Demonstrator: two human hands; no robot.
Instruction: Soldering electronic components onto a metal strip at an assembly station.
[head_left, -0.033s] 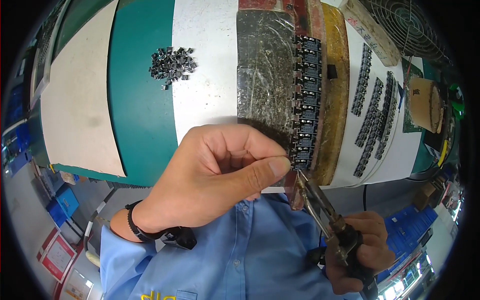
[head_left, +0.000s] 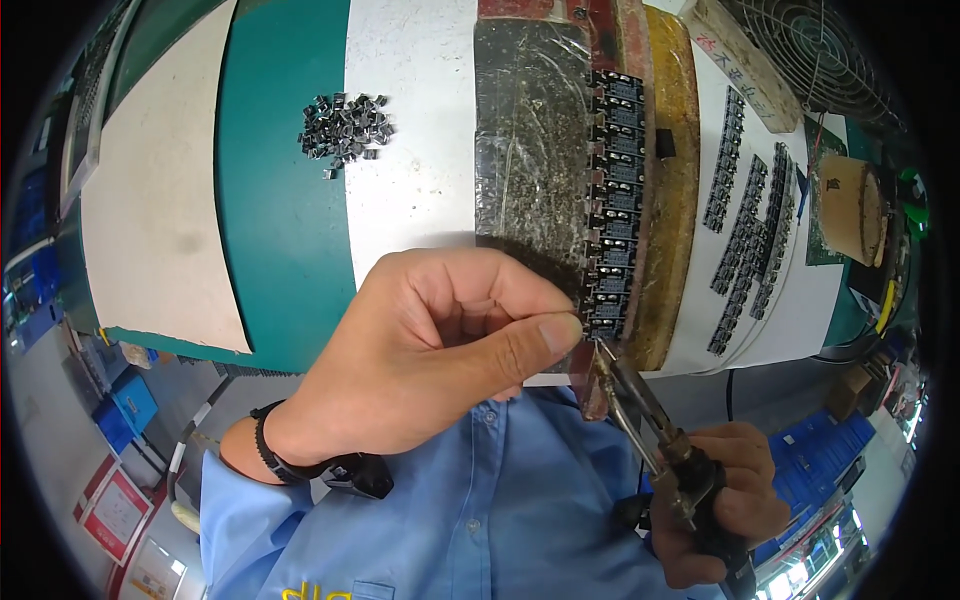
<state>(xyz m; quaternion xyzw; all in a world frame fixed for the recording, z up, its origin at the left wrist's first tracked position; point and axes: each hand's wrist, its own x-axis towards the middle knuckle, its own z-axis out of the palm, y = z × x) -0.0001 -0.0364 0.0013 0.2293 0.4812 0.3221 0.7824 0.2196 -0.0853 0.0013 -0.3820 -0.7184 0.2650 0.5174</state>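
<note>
A row of small dark circuit boards with black parts [head_left: 617,200] lies in a long holder running away from me. At the row's near end, my left hand [head_left: 440,350] pinches thumb against forefinger; whatever is between the fingertips is hidden. My right hand [head_left: 740,490] grips a soldering iron [head_left: 645,400] with a thin metal tube along its side. The tips of iron and tube meet at the nearest board, just right of my left thumb. Left of the holder, a pile of small black parts with shiny metal [head_left: 345,130] sits across the green mat and white sheet.
Several strips of similar boards [head_left: 745,230] rest on the white surface at right. Beyond them are a fan grille [head_left: 810,45], a long block [head_left: 745,65] and a brown cardboard piece [head_left: 850,210]. A beige sheet [head_left: 160,200] covers the left of the green mat [head_left: 280,250].
</note>
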